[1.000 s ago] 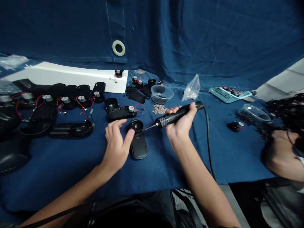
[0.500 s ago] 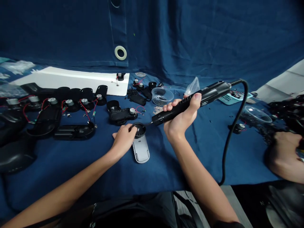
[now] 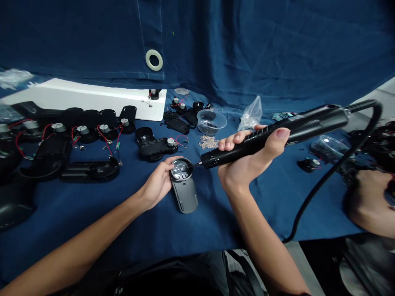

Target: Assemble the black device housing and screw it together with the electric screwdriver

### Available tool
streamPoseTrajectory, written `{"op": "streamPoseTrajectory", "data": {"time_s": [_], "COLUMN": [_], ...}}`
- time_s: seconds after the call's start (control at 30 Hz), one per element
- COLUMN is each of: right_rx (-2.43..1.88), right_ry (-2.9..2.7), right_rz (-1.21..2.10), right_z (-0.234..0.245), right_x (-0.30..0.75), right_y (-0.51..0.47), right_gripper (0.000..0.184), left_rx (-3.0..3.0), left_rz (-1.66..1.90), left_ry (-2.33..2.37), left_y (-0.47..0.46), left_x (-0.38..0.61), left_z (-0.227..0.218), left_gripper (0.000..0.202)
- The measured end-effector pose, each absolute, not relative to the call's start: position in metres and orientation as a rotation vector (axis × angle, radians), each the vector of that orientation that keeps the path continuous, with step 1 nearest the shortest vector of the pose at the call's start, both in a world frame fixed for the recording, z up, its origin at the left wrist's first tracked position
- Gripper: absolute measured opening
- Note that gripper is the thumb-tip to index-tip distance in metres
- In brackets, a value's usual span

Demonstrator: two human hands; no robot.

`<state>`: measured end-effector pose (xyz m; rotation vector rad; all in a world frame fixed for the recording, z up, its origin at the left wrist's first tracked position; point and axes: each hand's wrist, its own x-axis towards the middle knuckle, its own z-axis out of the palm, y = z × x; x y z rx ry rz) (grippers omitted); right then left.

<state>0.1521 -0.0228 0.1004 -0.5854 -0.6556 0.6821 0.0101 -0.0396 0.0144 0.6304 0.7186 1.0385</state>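
Note:
My left hand point(image 3: 159, 181) grips the round end of a dark grey plastic housing point(image 3: 187, 195), thumb and fingers closed at its rim. The housing has a ring-shaped head and a longer flat body pointing toward me. My right hand point(image 3: 247, 160) is wrapped around a black corded electric screwdriver point(image 3: 296, 129), held almost level. Its thin bit reaches left into the ring-shaped head; whether the tip touches a screw is too small to tell. Just beyond lies a pile of small screws point(image 3: 208, 142).
Black housings with motors and red wires, such as one part point(image 3: 154, 146), line the left and back. A clear plastic bowl point(image 3: 212, 122) and a plastic bag point(image 3: 251, 115) stand behind. The screwdriver's cord point(image 3: 327, 172) loops at right, near another person's hand point(image 3: 370, 201).
The screwdriver's bit has moved from beside the housing's rim to inside its round head. The housing is tilted differently, and my left fingers have shifted to its side.

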Motion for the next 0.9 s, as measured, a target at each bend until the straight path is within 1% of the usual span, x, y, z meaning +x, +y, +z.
{"op": "streamPoseTrajectory", "data": {"time_s": [0.1,0.27,0.37,0.9], "right_rx": [-0.618,-0.582,-0.591,-0.721], "right_ry": [-0.682,-0.674,-0.664,-0.673], "right_rz": [0.66,0.622,0.628,0.598], "right_z": [0.098,0.092,0.09,0.085], "right_x": [0.153,0.157,0.157,0.149], "right_y": [-0.023,-0.02,-0.019,-0.018], "right_gripper": [0.03,0.026,0.027,0.027], "left_rx": [0.673,0.775,0.821,0.898], "left_rz": [1.017,1.056,1.073,1.111], "left_ry": [0.712,0.772,0.796,0.844], "left_y": [-0.038,-0.037,-0.039,-0.042], "left_x": [0.006,0.004,0.005,0.009], "left_z": [0.011,0.001,-0.002,-0.002], "left_gripper": [0.016,0.026,0.03,0.032]}}
